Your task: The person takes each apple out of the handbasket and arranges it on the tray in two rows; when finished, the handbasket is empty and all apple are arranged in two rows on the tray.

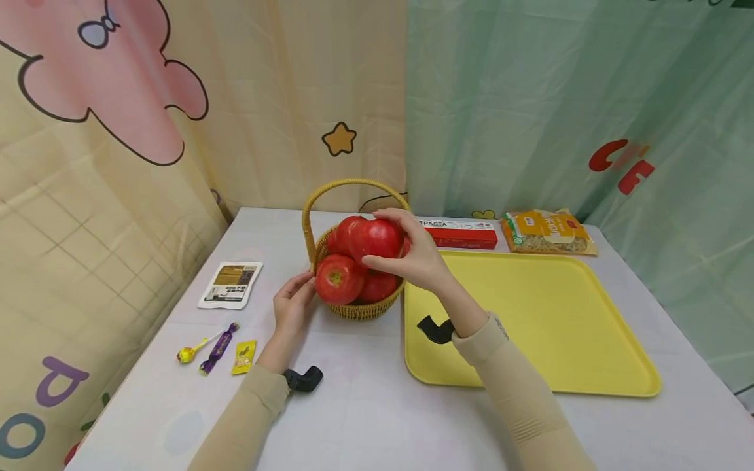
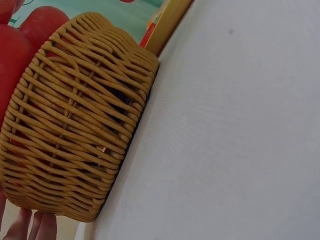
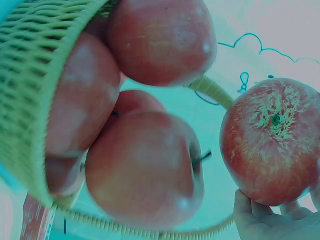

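Gripping an apple (image 1: 378, 241), right-hand fingers (image 1: 391, 214) hover above the basket (image 1: 360, 312).

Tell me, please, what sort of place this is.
Probably a staged indoor tabletop setup: printed curtains hang behind a white-covered table, where a wicker basket of red apples stands.
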{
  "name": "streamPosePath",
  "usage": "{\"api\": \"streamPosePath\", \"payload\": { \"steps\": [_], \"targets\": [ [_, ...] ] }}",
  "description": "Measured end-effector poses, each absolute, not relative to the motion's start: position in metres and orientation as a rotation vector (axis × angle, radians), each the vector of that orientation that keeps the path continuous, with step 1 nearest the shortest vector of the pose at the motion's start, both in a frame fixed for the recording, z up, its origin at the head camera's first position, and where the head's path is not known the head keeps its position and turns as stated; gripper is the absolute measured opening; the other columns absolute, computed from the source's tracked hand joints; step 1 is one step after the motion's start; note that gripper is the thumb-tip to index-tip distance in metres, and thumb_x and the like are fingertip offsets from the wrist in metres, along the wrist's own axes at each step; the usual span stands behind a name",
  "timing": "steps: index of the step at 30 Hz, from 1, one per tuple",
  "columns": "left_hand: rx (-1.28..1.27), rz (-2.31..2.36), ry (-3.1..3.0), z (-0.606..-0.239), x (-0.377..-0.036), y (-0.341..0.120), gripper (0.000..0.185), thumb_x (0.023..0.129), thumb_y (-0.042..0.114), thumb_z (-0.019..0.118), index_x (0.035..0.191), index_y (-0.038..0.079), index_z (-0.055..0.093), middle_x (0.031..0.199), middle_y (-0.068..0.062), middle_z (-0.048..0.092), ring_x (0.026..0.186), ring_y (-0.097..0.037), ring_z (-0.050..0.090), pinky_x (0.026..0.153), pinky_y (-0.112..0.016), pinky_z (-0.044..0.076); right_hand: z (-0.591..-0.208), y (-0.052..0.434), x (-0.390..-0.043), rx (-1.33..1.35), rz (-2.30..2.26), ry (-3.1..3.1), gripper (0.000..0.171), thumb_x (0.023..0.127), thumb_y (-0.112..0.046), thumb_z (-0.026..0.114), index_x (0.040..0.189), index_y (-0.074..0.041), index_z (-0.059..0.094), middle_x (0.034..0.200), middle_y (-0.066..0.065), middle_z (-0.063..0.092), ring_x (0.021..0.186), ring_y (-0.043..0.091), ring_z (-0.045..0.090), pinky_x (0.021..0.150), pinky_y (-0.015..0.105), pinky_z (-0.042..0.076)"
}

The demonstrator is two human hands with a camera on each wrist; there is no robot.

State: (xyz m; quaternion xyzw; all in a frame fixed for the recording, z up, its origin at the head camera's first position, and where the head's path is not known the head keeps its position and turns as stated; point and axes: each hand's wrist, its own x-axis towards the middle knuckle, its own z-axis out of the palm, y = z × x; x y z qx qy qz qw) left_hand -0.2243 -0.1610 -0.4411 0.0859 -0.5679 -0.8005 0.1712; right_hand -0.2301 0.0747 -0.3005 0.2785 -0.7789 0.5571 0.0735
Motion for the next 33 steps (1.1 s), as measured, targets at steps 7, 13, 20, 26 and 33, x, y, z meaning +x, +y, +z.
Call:
{"api": "streamPosePath", "payload": {
  "steps": [7,13,20,26,33],
  "targets": [
    [0.226,-2.233,-1.611,-0.441,-0.230,-0.162,0.026,0.084,-0.005,0.062,0.109,-0.015,0.060,0.117,-0.016,0.063,0.093,-0.008,0.064,0.081,-0.024,0.055,-0.309,0.108,-0.216,0.804,1.642,-2.298,0.062,0.073,-0.020,0.082,0.127,-0.020,0.052,0.128,-0.007,0.048,0.118,0.015,0.044,0.090,0.041,0.050],
    [0.243,-2.255,-1.610,-0.439,-0.231,-0.164,0.029,0.085,-0.004,0.063,0.111,-0.015,0.059,0.124,-0.017,0.059,0.100,-0.009,0.062,0.083,-0.025,0.054,-0.319,0.131,-0.208,0.797,1.626,-2.272,0.062,0.072,-0.012,0.082,0.126,-0.016,0.052,0.129,-0.003,0.048,0.120,0.016,0.043,0.093,0.042,0.049],
    [0.224,-2.291,-1.588,-0.440,-0.235,-0.168,0.031,0.084,-0.003,0.066,0.110,-0.016,0.059,0.119,-0.013,0.062,0.099,-0.011,0.063,0.083,-0.028,0.055,-0.330,0.151,-0.204,0.755,1.605,-2.313,0.064,0.072,-0.007,0.081,0.127,-0.010,0.049,0.127,0.001,0.049,0.118,0.019,0.045,0.093,0.041,0.050],
    [0.230,-2.321,-1.564,-0.440,-0.236,-0.170,0.021,0.083,-0.004,0.066,0.103,-0.010,0.065,0.111,-0.004,0.067,0.097,-0.011,0.063,0.082,-0.028,0.055,-0.341,0.163,-0.202,0.706,1.584,-2.367,0.064,0.071,-0.008,0.082,0.127,-0.011,0.049,0.127,0.003,0.049,0.117,0.021,0.046,0.092,0.042,0.050],
    [0.216,-2.307,-1.572,-0.443,-0.238,-0.170,0.015,0.083,-0.004,0.066,0.097,-0.004,0.070,0.106,-0.001,0.068,0.094,-0.010,0.064,0.080,-0.027,0.055,-0.358,0.176,-0.208,0.603,1.545,-2.450,0.064,0.072,-0.013,0.082,0.128,-0.012,0.049,0.128,0.007,0.044,0.119,0.025,0.041,0.095,0.050,0.047]
  ]
}}
